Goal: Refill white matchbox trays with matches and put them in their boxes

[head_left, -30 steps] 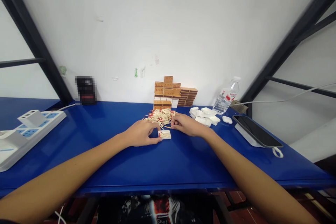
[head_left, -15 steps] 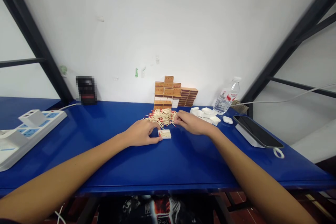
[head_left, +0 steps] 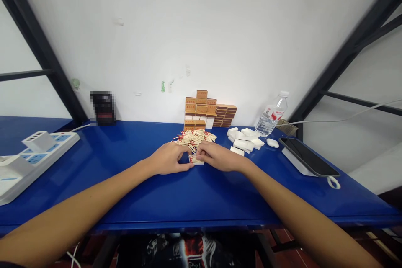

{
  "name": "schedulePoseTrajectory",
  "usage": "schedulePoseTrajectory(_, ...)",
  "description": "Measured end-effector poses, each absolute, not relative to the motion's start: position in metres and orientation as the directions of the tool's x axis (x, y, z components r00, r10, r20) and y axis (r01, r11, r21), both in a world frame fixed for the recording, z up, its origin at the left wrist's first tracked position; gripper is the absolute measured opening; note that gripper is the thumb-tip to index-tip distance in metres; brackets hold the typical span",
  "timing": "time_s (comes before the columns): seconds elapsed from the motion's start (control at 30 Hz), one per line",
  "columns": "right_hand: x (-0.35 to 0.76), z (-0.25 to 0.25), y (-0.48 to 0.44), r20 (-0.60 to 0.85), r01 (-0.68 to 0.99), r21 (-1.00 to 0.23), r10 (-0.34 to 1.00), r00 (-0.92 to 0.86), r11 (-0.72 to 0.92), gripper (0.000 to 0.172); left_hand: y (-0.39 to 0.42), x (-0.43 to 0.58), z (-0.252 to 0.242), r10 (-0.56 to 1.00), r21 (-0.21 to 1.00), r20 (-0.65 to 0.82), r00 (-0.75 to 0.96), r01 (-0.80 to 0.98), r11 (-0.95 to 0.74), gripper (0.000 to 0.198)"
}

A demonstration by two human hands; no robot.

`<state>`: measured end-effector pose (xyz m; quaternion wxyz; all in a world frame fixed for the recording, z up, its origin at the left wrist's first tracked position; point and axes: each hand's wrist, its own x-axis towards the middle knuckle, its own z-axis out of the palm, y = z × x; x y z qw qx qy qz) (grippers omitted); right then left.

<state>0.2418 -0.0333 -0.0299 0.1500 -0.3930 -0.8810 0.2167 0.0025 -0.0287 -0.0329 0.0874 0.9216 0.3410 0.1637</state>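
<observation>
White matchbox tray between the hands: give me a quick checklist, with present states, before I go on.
1. Left hand steadying the white tray: ok, thumb and fingers are at its left end.
2. Right hand at the tray: ok, its fingers are over the right part.
3. Match in the right fingertips: cannot tell, the curled fingers hide it.
4. Red heads of the tray's matches together: ok for those visible, at the left end; the rest is covered.
5. Stacked matchboxes free of the hands: ok, they stand behind the match pile.
6. Cap on the water bottle: ok.
</observation>
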Motion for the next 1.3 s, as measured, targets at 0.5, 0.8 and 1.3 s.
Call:
schedulePoseTrajectory(0.5,0.267,-0.025,-0.012,0.195,0.717,-0.359,0.799,-0.568,0.598,0.002,-0.03,0.003,-0.033,0.656,0.271,0.22,0.722,0.601,-0.752,0.034)
schedulePoseTrajectory(0.8,0.274,-0.027,-0.011,0.059,0.736,-0.396,0.815,-0.577,0.549,0.009,-0.034,0.003,-0.027,0.652,0.188,0.308,0.693,0.628,-0.755,0.034)
schedulePoseTrajectory(1.3,0.242,-0.026,-0.032,0.231,0.576,-0.428,0.701,-0.675,0.696,0.013,-0.029,0.002,-0.032,0.666,0.263,0.255,0.701,0.612,-0.745,0.03)
